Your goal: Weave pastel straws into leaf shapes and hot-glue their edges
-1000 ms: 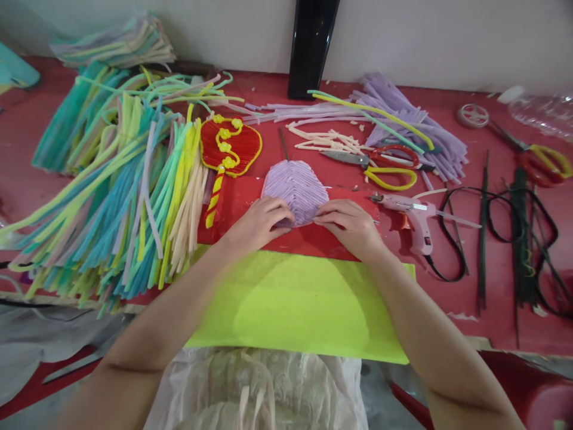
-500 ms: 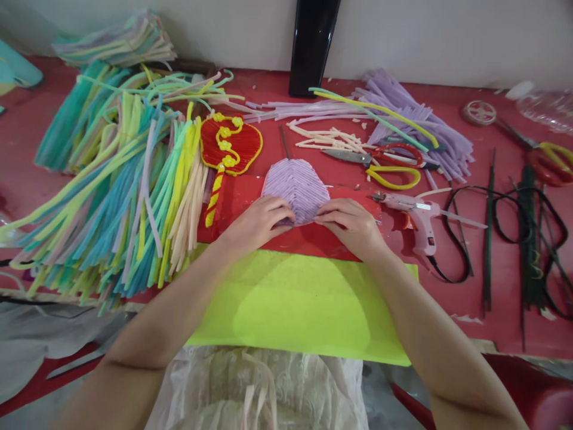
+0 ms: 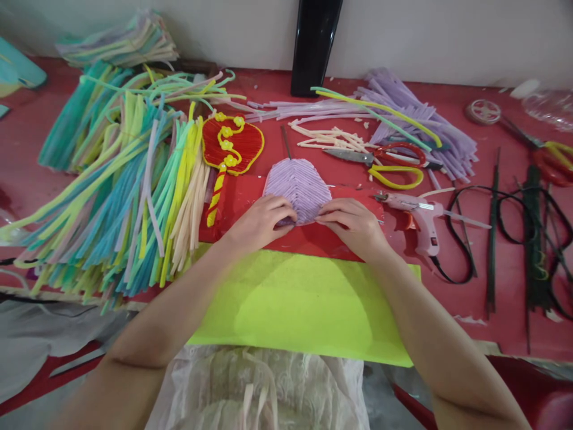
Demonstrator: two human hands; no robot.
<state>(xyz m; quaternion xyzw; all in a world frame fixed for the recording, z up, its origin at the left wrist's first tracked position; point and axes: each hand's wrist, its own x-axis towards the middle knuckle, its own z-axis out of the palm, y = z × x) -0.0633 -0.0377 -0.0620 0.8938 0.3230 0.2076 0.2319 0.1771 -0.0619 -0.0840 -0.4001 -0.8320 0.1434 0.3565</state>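
A lilac fan-shaped piece [image 3: 301, 185], made of slanting pipe cleaners that meet along a middle line, lies on a red board [image 3: 282, 242]. From its far end a thin dark stem [image 3: 285, 142] sticks out. My left hand [image 3: 271, 220] is closed at its near left edge, fingertips and thumb pinching the rim. At the near right edge my right hand [image 3: 351, 221] pinches the rim too, its fingers bent together. The hands hide parts of the near edge. To the left lies a finished-looking red fan [image 3: 237, 149] with yellow trim, yellow flowers and a striped handle.
Bundles of coloured pipe cleaners [image 3: 129, 197] cover the left side. Behind are lilac pipe cleaners [image 3: 403, 113], cream pieces [image 3: 331, 140] and scissors [image 3: 398, 164]. A pink glue gun [image 3: 421, 218] with a black cord lies right, beside dark green stems [image 3: 533, 239]. Yellow-green sheet [image 3: 299, 304] in front.
Both hands keep their hold on the lilac piece, with hardly any finger movement. The whole view has shifted slightly, so things on the right appear a little farther right.
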